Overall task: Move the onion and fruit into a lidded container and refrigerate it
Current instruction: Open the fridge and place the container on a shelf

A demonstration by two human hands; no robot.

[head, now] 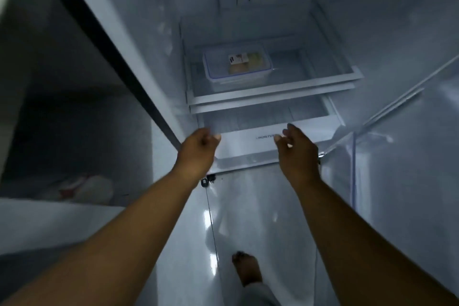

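Head view: the lidded container (237, 63) sits on a glass shelf (273, 90) inside the open fridge, pale produce dimly visible through its lid. The left hand (198, 150) and right hand (296, 149) hover loosely curled and empty over the crisper drawer (248, 141). Refrigeration looks done; shutting the door (397, 131) likely remains. Dim light makes onion and fruit indistinguishable.

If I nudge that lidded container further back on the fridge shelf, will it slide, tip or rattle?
The lidded container looks low and wide with a flat base, so it should slide rather than tip. The shelf looks smooth, so it may skid easily. The rounded produce inside seems loosely packed and could roll. Both hands are empty.
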